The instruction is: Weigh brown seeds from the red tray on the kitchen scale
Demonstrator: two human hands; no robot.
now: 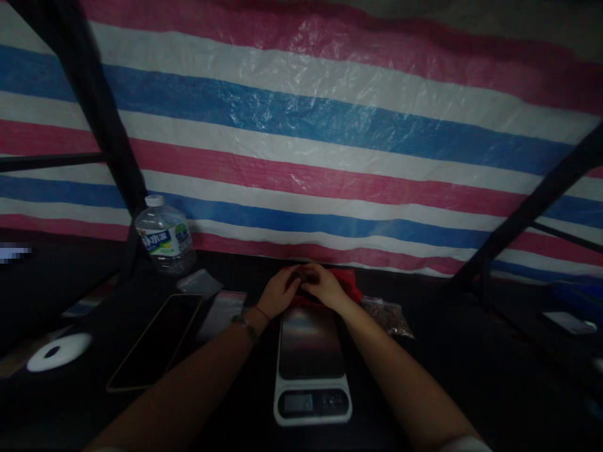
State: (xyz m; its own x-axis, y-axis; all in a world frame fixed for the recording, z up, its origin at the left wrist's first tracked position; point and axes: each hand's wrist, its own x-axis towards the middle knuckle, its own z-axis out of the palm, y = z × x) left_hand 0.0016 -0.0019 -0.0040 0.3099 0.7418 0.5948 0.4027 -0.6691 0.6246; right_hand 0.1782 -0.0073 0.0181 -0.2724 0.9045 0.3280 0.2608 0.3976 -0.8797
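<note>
At the far end of the scale [311, 348]: red sheet-like piece [348, 282], glossy, creased, beneath both hands. Left hand [279, 291] and right hand [325, 289]: fingers curled, tips close together; whether they grip it, cannot tell. Scale: white rounded casing, smooth dark plate. Right of it: clear packets [394, 319], brown bits inside. Left: flat clear bag [223, 316], slab-shaped phone [157, 342], transparent bottle [166, 242]. Behind: striped plastic sheet [320, 144].
</note>
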